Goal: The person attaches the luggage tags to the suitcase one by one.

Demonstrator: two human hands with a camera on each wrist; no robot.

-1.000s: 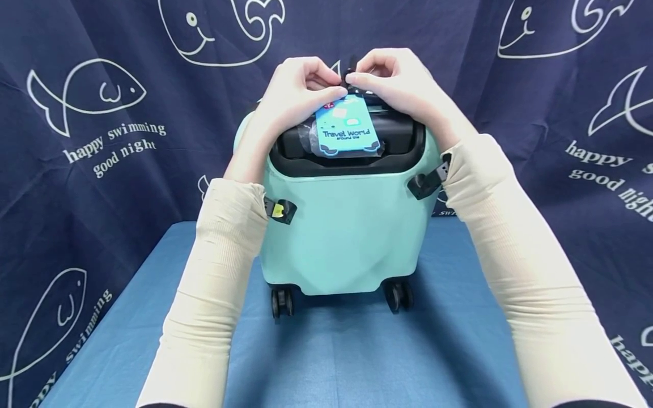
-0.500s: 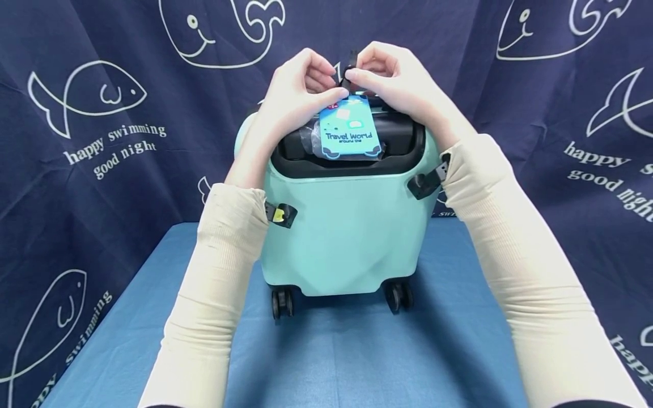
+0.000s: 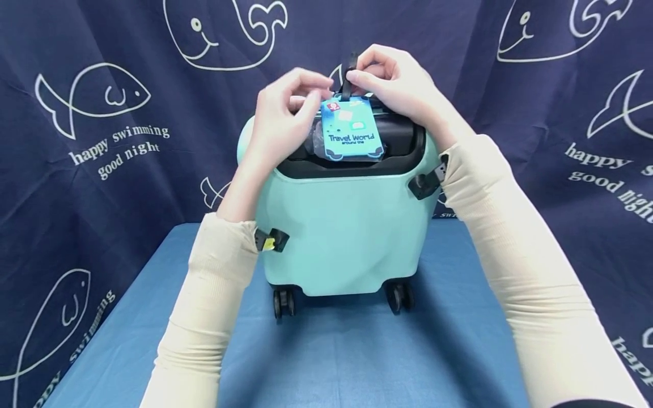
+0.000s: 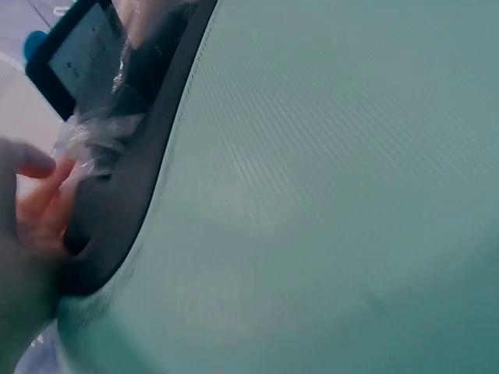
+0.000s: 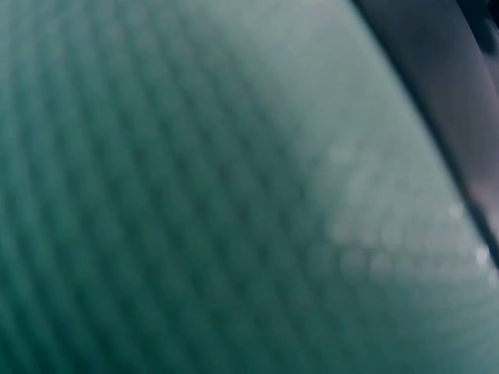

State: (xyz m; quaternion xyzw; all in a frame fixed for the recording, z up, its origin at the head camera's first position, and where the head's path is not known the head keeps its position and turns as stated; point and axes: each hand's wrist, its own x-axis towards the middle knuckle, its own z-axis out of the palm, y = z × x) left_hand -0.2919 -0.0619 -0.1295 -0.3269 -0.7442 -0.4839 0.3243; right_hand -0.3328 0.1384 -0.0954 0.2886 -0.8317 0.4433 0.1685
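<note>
A mint-green suitcase (image 3: 342, 232) stands upright on its black wheels, facing me. Over its black top handle area (image 3: 405, 139) hangs a blue luggage tag (image 3: 353, 127) printed "Travel World". My right hand (image 3: 400, 85) pinches the tag's black strap (image 3: 347, 86) between thumb and fingers, holding it up. Beside the tag's upper left corner is my left hand (image 3: 283, 116), its fingers loosely bent and no strap between them. In the left wrist view that hand (image 4: 31, 202) is by the handle and clear plastic wrap (image 4: 93, 140). The right wrist view shows only blurred green shell (image 5: 195, 195).
The suitcase rests on a blue cloth-covered table (image 3: 336, 357). A dark blue curtain (image 3: 168, 187) with white whale and fish drawings hangs behind and at both sides. Small black wrist-worn devices (image 3: 427, 182) sit at the sleeve cuffs.
My left hand has let go of the strap and moved left and down. The right hand has risen slightly with the strap, and the tag has shifted a little right.
</note>
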